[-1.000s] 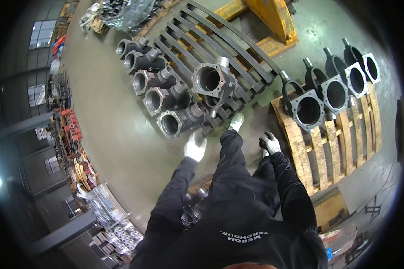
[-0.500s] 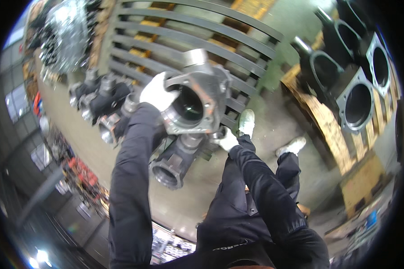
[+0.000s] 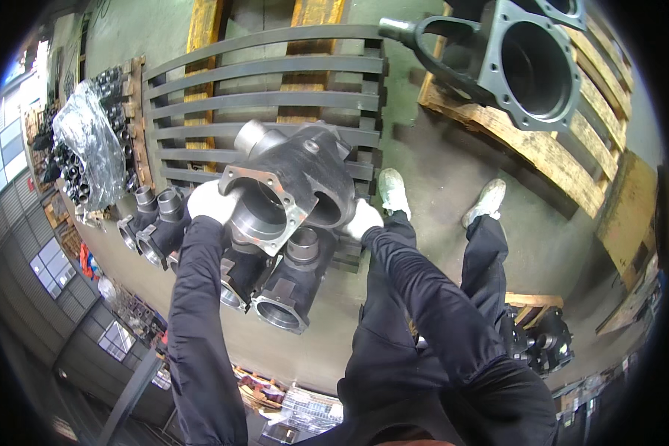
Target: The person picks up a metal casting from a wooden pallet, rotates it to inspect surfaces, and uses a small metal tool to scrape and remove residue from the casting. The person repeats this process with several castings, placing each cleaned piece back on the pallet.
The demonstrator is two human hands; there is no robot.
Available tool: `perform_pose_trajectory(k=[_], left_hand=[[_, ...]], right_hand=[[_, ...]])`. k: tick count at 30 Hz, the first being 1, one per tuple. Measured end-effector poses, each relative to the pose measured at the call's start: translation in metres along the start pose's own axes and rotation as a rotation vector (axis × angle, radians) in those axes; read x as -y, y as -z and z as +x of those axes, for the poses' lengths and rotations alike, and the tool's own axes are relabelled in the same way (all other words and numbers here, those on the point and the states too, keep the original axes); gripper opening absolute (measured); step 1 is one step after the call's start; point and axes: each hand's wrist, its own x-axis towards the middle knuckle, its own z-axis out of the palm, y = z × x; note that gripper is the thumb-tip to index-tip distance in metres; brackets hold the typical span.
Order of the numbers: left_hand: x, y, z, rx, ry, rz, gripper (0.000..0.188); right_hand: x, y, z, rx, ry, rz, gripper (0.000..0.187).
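Observation:
Between my two white-gloved hands is a dark metal housing, a heavy casting with a round neck at its far left and a square bolt-holed flange toward me. My left hand is closed on the flange's left edge. On the opposite side my right hand grips the rim of an oval opening; its fingertips are partly hidden. The casting is tilted above the slatted metal rack. Just below it stands a similar housing, with more housings in a row to the left.
Ahead, the grey slatted rack lies over yellow beams. Large housings rest on a wooden pallet at the right. Plastic-wrapped parts are piled far left. My shoes are on the floor beside the rack.
The held housing has turned and tilted, so its flange faces lower left and a side opening shows. Both hands keep hold of it. My view has also swung, shifting the rack and pallet.

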Motion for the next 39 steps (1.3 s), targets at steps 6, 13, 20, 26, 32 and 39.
perform_pose_trajectory(k=[6, 13, 20, 26, 32, 39], left_hand=[[-0.042, -0.037, -0.049, -0.082, 0.022, -0.199, 0.051], [-0.149, -0.074, -0.105, -0.119, -0.073, -0.721, 0.050], [-0.336, -0.095, -0.191, 0.068, -0.184, -0.935, 0.040], [-0.517, -0.059, -0.234, 0.053, -0.302, -0.829, 0.042], [-0.665, -0.018, -0.283, 0.020, -0.348, -0.720, 0.037], [-0.775, -0.056, -0.272, -0.126, -0.557, -0.463, 0.048]], right_hand=[[-0.027, 0.114, -0.020, -0.183, 0.143, -0.350, 0.049], [-0.135, 0.199, -0.133, -0.231, 0.015, -0.396, 0.034], [-0.271, 0.324, -0.262, -0.291, -0.165, -0.465, 0.040], [-0.390, 0.445, -0.332, -0.268, -0.255, -0.501, 0.034], [-0.497, 0.537, -0.353, -0.438, -0.222, -0.403, 0.047], [-0.609, 0.595, -0.283, -0.567, -0.151, -0.260, 0.043]])
